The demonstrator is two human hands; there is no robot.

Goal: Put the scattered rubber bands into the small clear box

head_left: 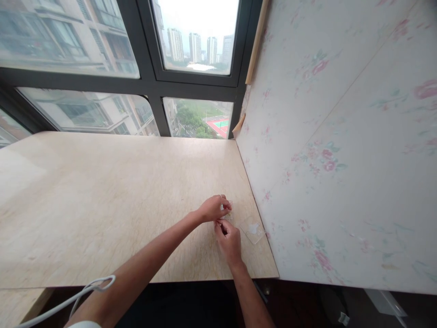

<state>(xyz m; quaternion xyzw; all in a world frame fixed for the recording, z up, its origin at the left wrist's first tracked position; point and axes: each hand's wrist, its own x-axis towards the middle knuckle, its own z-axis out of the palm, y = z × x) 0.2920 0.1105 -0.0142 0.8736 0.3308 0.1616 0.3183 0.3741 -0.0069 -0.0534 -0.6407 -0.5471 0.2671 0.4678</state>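
Note:
My left hand (214,208) reaches over a small clear plastic container (230,215), its fingers bent together above it. Small gold-coloured bits seem to lie inside; they are too tiny to name. Just below, my right hand (228,239) is closed in a pinch, thumb against fingers, close to the left hand's heel. Whatever either hand's fingers hold is too small or hidden to make out. Right of the hands, a clear plastic piece like a lid or bag (254,231) lies near the wall, with a whitish patch on it.
The beige marble-look sill (112,191) spreads far to the left. A flower-patterned wall (327,182) rises along its right edge, and dark-framed windows (198,84) stand at the back. A white cable (92,287) loops by my left forearm.

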